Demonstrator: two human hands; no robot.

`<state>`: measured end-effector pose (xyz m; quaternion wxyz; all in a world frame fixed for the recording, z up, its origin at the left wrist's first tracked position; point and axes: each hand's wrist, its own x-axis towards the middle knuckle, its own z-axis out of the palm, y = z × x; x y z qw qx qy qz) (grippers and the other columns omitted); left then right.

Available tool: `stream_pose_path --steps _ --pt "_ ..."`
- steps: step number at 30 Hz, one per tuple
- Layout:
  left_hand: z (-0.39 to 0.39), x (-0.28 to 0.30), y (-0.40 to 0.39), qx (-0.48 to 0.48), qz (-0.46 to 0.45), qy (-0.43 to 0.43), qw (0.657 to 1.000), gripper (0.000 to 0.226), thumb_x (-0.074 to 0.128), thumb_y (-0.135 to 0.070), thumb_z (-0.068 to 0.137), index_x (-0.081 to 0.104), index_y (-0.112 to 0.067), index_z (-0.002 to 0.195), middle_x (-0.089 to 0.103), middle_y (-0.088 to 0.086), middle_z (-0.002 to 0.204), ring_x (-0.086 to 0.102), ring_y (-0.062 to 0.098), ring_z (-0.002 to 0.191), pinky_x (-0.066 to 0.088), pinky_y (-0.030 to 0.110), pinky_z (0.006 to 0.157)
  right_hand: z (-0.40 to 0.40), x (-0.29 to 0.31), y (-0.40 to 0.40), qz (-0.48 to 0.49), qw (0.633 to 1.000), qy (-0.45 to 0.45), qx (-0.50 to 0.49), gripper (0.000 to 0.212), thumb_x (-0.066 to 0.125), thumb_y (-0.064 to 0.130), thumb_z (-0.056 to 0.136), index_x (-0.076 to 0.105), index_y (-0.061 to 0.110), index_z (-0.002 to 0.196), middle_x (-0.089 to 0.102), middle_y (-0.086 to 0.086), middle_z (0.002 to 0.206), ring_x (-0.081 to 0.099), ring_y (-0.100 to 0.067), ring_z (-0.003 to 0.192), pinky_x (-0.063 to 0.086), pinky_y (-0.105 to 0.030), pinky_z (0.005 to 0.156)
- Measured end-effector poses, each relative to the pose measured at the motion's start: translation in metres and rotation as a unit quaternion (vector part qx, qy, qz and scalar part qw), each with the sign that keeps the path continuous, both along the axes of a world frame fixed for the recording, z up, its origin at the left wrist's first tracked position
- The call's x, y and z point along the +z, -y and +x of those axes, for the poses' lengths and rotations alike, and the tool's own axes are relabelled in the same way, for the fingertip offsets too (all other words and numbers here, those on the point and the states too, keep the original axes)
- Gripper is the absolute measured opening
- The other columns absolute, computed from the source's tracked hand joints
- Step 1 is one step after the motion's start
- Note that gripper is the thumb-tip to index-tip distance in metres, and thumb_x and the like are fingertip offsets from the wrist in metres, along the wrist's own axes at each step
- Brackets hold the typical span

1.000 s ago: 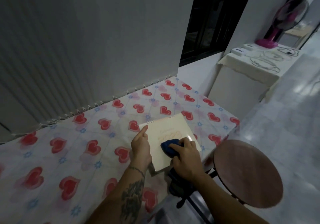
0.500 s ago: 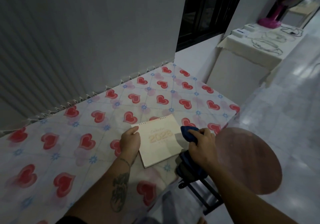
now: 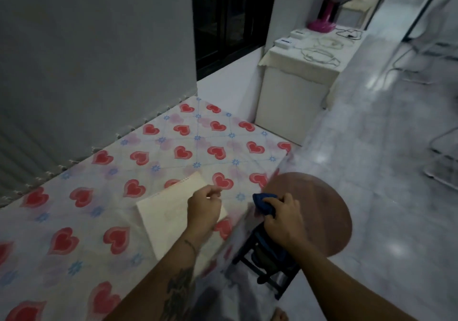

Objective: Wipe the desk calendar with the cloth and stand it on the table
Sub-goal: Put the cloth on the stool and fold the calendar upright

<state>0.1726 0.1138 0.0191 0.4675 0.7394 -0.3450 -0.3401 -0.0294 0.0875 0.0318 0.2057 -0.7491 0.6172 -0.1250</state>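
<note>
A cream desk calendar (image 3: 168, 211) lies flat on the heart-patterned surface (image 3: 99, 196), not yet stood up, under the loosely curled left hand (image 3: 204, 209), while the right hand (image 3: 282, 218) clutches a blue cloth (image 3: 264, 205) just beside it.

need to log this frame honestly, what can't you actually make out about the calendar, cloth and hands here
- Desk calendar: head view, motion blur makes its print unreadable; the left hand covers its right part.
- Cloth: mostly hidden inside the right hand; only a blue bunch shows.
- Left hand's grip: the curled fingers are blurred, so whether they pinch the calendar's edge cannot be told.
- Stool legs: partly hidden by the right forearm.
</note>
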Motion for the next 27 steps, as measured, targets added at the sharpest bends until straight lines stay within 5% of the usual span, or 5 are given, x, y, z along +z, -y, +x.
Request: stream_pose_path --steps 8,14,18,23,27 --pt "-0.134 -0.037 0.050 -0.154 0.055 0.015 0.986 0.032 0.048 -0.009 0.090 0.068 -0.033 0.093 0.073 -0.001 0.110 0.067 0.017 0.099 0.057 0.041 0.090 -0.084 -0.018 0.049 0.041 0.998 -0.039 -0.029 0.052 0.051 0.021 0.081 0.051 0.026 0.133 0.043 -0.008 0.121 0.037 -0.031 0.109 0.044 -0.046 0.090" --pt "-0.168 -0.053 0.084 -0.154 0.102 0.061 0.981 0.027 0.049 -0.008 0.093 0.072 -0.016 0.104 0.074 0.006 0.108 0.066 0.021 0.095 0.055 0.034 0.085 -0.135 -0.040 0.094 0.089 0.996 -0.002 0.007 0.058 0.048 0.022 0.083 0.043 0.028 0.140 0.044 -0.008 0.136 0.042 -0.033 0.120 0.042 -0.045 0.097" --pt "-0.181 -0.064 0.093 -0.156 0.106 0.087 0.978 0.025 0.049 -0.009 0.094 0.071 -0.013 0.104 0.074 0.010 0.103 0.062 0.020 0.085 0.046 0.025 0.072 -0.164 -0.056 0.118 0.127 0.992 0.015 -0.014 0.052 0.048 0.024 0.084 0.047 0.023 0.136 0.050 -0.010 0.128 0.049 -0.025 0.104 0.041 -0.033 0.088" --pt "-0.197 -0.076 0.112 -0.162 0.135 0.086 0.974 0.038 0.047 -0.010 0.095 0.060 -0.015 0.130 0.064 0.009 0.130 0.060 0.026 0.114 0.048 0.032 0.095 -0.170 -0.072 0.146 0.181 0.983 0.005 0.016 0.054 0.048 0.028 0.090 0.039 0.020 0.142 0.051 -0.009 0.135 0.050 -0.028 0.118 0.044 -0.040 0.100" --pt "-0.207 -0.086 0.128 -0.148 0.159 0.098 0.971 0.043 0.053 -0.022 0.095 0.054 -0.021 0.137 0.059 0.008 0.139 0.055 0.028 0.123 0.046 0.044 0.105 -0.163 -0.084 0.151 0.182 0.982 -0.032 0.052 0.051 0.056 0.031 0.083 0.042 0.022 0.131 0.049 -0.008 0.123 0.049 -0.028 0.108 0.047 -0.042 0.090"
